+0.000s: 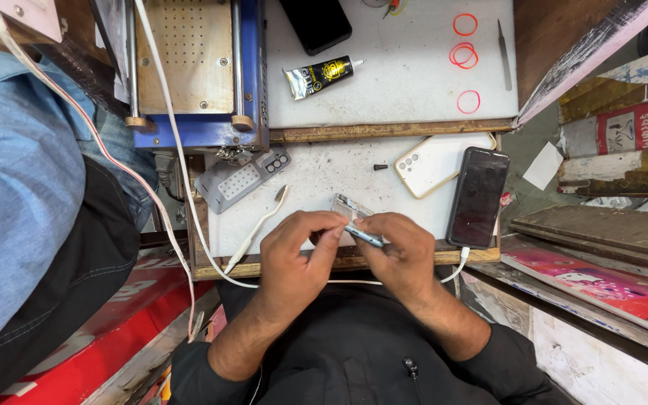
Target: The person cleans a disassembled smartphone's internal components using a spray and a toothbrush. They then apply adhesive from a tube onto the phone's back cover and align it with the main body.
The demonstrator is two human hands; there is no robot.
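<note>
Two hands meet at the bench's (301, 180) front edge. The left hand (294, 259) pinches a thin, shiny metal phone frame (348, 208), and the right hand (403, 255) grasps a slim metal tool (364, 237) laid against it. Further right sit a glossy cream phone back (433, 165) and a black slab phone (478, 196) by the right edge.

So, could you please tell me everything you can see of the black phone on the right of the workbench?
The black phone is a slim dark rectangle with rounded corners lying flat, its glossy, smudged-looking face up and unlit. It rests near the right edge of the white work surface, slightly tilted, its upper left side beside or just touching the white phone back. A white cable reaches its lower end. Neither hand touches it.
</note>
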